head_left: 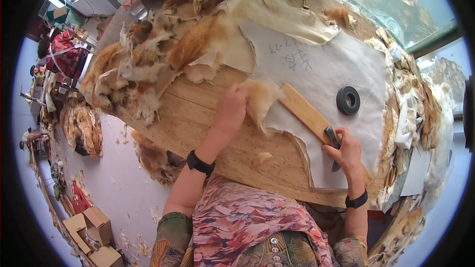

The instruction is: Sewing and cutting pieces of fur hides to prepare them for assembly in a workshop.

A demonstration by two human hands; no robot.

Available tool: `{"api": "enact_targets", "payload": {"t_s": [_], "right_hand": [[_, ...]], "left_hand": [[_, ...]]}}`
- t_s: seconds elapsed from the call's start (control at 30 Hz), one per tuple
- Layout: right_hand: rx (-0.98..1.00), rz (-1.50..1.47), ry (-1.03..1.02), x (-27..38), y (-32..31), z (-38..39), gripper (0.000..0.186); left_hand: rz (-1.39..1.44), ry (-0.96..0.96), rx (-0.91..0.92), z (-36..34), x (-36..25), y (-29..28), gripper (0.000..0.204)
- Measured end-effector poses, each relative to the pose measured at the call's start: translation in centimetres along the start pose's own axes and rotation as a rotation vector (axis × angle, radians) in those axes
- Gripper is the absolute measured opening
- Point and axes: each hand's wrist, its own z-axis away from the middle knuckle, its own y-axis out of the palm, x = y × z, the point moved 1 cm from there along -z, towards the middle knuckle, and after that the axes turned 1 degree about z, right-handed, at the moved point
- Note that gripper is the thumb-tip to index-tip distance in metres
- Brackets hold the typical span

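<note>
My left hand (231, 106) pinches a small tan fur piece (262, 101) at the left edge of a pale marked pattern sheet (358, 64), which lies on the wooden table (232, 163). My right hand (346, 151) is closed on a dark metal blade tool (330, 135), resting across a long wooden strip (299, 106) on the sheet; part of the tool is hidden by my fingers. A black ring (341, 100), like a tape roll, lies flat on the sheet above my right hand.
Fur scraps (143, 59) heap across the table's back left, near a plastic bottle (129, 1). Stacked hides (410, 113) line the right side. Fur bundles (81, 126) and cardboard boxes (96, 222) lie on the left. A window (381, 0) is at top right.
</note>
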Motion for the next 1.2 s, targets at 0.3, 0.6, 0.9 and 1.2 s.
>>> {"api": "enact_targets", "payload": {"t_s": [0.3,0.6,0.9,1.2], "right_hand": [[-0.346,-0.377,-0.069,5.2,3.3,-2.0,0.034],[0.024,-0.131,-0.163,6.0,-0.6,-3.8,0.034],[0.045,-0.018,0.05,1.6,0.0,-0.9,0.054],[0.028,-0.004,-0.069,1.7,0.3,-1.4,0.052]], "left_hand": [[-0.03,-0.155,-0.12,4.3,2.4,-4.2,0.009],[-0.117,0.133,-0.179,1.0,-0.2,-4.7,0.038],[0.067,0.114,0.143,0.0,1.5,-4.2,0.017],[-0.295,0.2,-0.122,6.1,3.0,-6.8,0.024]]}}
